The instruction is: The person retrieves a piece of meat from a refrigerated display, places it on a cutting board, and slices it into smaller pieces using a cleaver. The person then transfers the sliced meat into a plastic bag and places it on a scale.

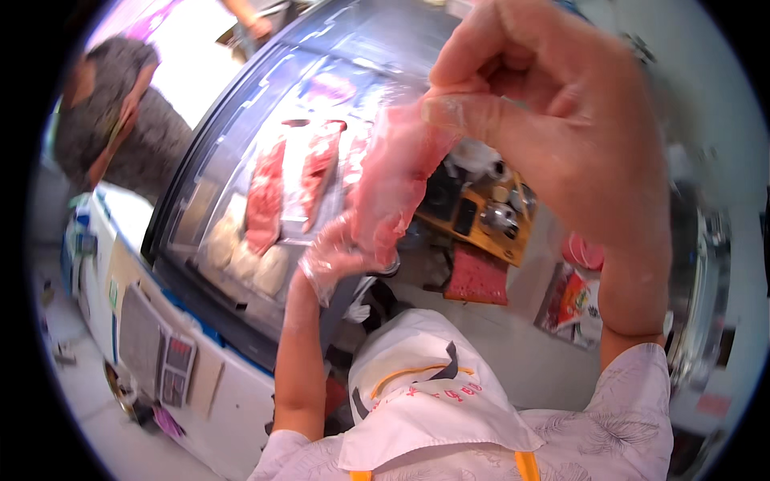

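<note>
A pink slab of raw meat (393, 172) hangs in front of me, over the right edge of the glass display case (180, 192). High on the right, my right hand (553, 104) is closed, pinching the slab's upper end between thumb and fingers. Lower down, my left hand (333, 250), in a clear plastic glove, grips the slab's lower part. Some left fingers are hidden behind the meat. Inside the case lie a long red meat strip (266, 192), a second strip (319, 172) beside it, and several pale round lumps (249, 260).
A person (132, 112) stands beyond the case at left. Near the case's left side is a scale (160, 353). At right, a wooden board (513, 248) carries a phone (465, 216) and a metal pot (500, 218). Below are a red slab (477, 274) and a plastic package (573, 303).
</note>
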Demonstrator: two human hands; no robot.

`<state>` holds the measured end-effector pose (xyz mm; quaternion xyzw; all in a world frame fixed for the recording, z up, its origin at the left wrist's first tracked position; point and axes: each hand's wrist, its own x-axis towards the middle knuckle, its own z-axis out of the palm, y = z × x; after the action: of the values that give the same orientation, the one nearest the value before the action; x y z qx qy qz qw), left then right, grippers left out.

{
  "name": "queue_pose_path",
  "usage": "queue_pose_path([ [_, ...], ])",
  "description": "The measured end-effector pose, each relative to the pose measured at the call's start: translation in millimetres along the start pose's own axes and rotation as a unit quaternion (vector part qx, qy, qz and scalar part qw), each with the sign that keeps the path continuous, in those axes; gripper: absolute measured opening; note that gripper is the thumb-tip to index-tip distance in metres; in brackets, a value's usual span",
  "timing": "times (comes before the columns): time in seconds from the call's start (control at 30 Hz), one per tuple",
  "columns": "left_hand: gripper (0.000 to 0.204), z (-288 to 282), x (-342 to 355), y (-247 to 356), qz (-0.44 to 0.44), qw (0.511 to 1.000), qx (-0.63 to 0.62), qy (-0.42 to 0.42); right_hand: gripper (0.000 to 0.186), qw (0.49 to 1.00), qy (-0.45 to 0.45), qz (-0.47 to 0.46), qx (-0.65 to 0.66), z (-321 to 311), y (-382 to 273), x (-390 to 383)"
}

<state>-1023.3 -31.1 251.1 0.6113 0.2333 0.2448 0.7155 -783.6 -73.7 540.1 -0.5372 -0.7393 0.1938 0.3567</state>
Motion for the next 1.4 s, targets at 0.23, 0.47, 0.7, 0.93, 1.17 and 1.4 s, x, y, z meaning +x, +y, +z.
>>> queue_pose_path([
  [0.23, 0.062, 252, 18, -63, -0.188, 0.906, -0.352, -0.143, 0.011, 0.959, 0.102, 0.265, 0.020, -158, 142, -200],
  [0.47, 0.059, 464, 116, -136, -0.276, 0.883, -0.342, -0.167, 0.015, 0.867, 0.243, 0.422, 0.105, -308, 276, -478],
  [0.7, 0.055, 649, 227, -164, -0.376, 0.833, -0.344, -0.217, 0.014, 0.817, 0.330, 0.451, 0.140, -425, 374, -654],
  [0.93, 0.059, 728, 362, -179, -0.377, 0.827, -0.314, -0.274, 0.014, 0.800, 0.352, 0.455, 0.173, -536, 490, -673],
  [1.17, 0.066, 830, 603, -202, -0.325, 0.859, -0.201, -0.342, 0.012, 0.783, 0.401, 0.462, 0.111, -681, 622, -677],
  [1.4, 0.060, 897, 824, -186, -0.404, 0.814, -0.287, -0.302, 0.012, 0.791, 0.394, 0.458, 0.097, -833, 771, -571],
])
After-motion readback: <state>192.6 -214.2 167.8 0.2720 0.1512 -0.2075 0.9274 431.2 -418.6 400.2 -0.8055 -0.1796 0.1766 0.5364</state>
